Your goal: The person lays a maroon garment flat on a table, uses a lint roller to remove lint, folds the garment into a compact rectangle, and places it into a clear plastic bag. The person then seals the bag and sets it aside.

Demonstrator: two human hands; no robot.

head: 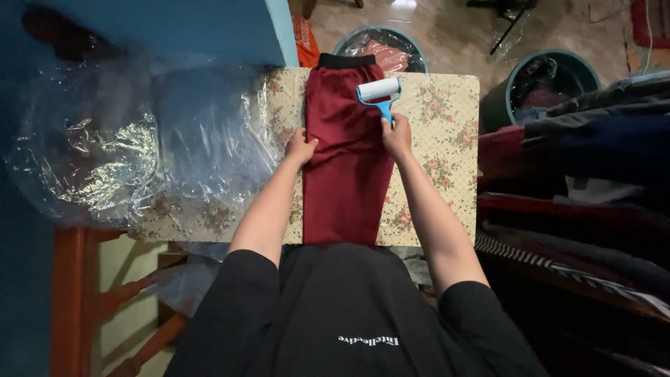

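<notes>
Garment, dark red (347, 160): folded trousers or similar, laid lengthwise down the middle of a flower-patterned padded board (447, 126), black waistband at the far end. Soft knit by the look of it, matte, light, limp; likely to crease or slide on the cover unless pinned flat.

Left hand (300, 148): palm and fingers pressed on the garment's left edge, not closed around anything, holding the cloth down.

Right hand (398, 136): closed around the blue plastic handle of a lint roller (379, 92), at the garment's right edge. The roller's white cylinder lies just beyond the fingers, resting on or barely above the cloth near the waistband; contact cannot be told for sure. Roller judged rigid, light, sticky-surfaced; best held at the handle.

Clear plastic sheeting (139, 146): crumpled, glossy, thin; left of the pressing hand, draped over the board's end.

Stacked folded clothes (579, 174): dark, soft, layered; right of the roller hand, apart from the board.

Two round bins (551, 80): lined with plastic bags, beyond the board, on a shiny floor.
</notes>
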